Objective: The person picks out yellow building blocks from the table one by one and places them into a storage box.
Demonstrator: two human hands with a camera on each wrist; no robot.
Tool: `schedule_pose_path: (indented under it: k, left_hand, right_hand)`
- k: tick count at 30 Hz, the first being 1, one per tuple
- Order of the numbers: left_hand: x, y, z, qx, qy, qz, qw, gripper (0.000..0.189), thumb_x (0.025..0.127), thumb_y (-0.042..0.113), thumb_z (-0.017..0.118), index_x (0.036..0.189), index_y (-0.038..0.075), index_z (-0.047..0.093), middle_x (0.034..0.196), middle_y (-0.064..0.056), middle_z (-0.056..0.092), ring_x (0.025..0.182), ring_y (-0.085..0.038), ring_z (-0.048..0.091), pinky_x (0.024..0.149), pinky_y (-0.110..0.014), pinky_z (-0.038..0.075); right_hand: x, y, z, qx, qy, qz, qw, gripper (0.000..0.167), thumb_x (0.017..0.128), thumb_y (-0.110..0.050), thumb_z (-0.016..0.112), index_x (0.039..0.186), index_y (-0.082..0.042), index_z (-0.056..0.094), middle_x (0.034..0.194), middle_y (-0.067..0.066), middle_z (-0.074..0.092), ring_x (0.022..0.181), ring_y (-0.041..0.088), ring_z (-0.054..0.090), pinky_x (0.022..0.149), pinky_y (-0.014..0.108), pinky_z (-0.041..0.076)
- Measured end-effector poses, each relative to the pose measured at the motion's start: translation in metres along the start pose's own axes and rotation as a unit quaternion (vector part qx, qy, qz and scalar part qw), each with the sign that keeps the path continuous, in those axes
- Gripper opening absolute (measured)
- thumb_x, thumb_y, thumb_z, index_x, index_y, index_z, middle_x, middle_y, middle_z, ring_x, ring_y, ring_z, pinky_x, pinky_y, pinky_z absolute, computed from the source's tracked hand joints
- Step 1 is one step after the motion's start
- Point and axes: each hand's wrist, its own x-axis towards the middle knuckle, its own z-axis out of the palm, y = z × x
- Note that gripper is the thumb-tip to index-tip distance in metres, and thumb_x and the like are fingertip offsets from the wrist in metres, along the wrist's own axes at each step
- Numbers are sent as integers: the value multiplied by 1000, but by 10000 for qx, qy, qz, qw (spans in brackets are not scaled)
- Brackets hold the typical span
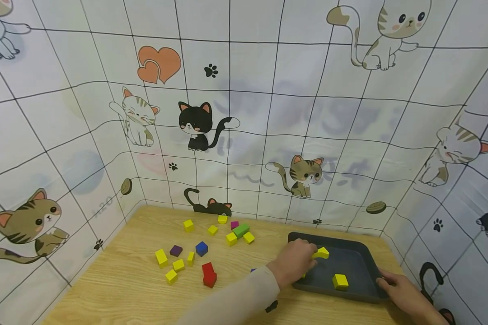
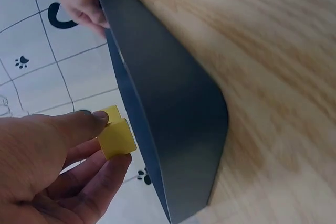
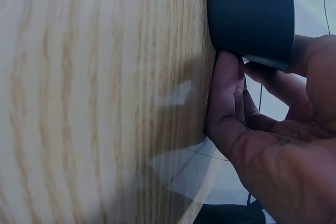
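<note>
My left hand (image 1: 293, 262) is over the left part of a dark grey baking tray (image 1: 351, 259). Its thumb and fingers pinch yellow blocks (image 2: 117, 138), two of which show pressed together in the left wrist view. One yellow block (image 1: 340, 281) lies in the tray near its front wall, and a sliver of another yellow piece (image 1: 303, 275) peeks out below the left hand. At the tray's right end, my right hand (image 1: 402, 289) grips the corner, with the thumb at the rim and the fingers (image 3: 227, 85) against the outer wall, low by the tabletop.
Left of the tray, several yellow blocks (image 1: 161, 257) are scattered on the wooden table (image 1: 118, 275). Among them lie red blocks (image 1: 209, 276), a blue block (image 1: 201, 248), a purple block (image 1: 176, 250), a green block (image 1: 241, 231) and a magenta block (image 1: 234, 225). Cat-printed sheeting (image 1: 252, 113) surrounds the table.
</note>
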Motion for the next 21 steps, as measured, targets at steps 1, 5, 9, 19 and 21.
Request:
schedule_pose_path:
  k: [1,5,9,19,21]
  left_hand:
    - [0,3,2,27,3,0,10000,32,105,33,91,135,20,86,121,9,87,101,5,77,86,-7,60]
    - [2,13,8,60,-52,-66,9999,27,105,33,91,129,21,87,115,11,87,95,6,76,83,-7,60]
    - [3,20,14,99,-151,-144,9997,24,106,34,90,126,22,86,112,12,86,93,5,74,81,-9,61]
    - [0,31,25,103,-424,-158,9989,20,106,34,90,123,23,87,105,13,83,88,6,72,74,-9,59]
    - [0,32,28,72,-468,-144,9988,18,106,33,89,121,23,87,103,14,82,86,6,70,72,-9,58]
  right_hand:
    - [2,4,0,22,-18,-52,10000,87,119,-48,65,176,9,32,175,47,37,158,76,36,115,78,54]
    - [6,11,1,88,-33,-156,9998,91,118,-52,66,176,8,31,175,47,37,158,76,36,113,75,56]
    - [1,1,2,21,29,-163,9999,85,120,-46,64,175,10,32,174,47,38,158,76,36,114,75,56]
    - [6,9,2,110,-14,-161,9998,89,119,-49,65,176,9,31,175,48,37,158,76,36,112,72,58]
    - [5,7,2,52,38,-153,9999,87,119,-48,65,176,8,31,174,48,38,157,75,37,111,71,59]
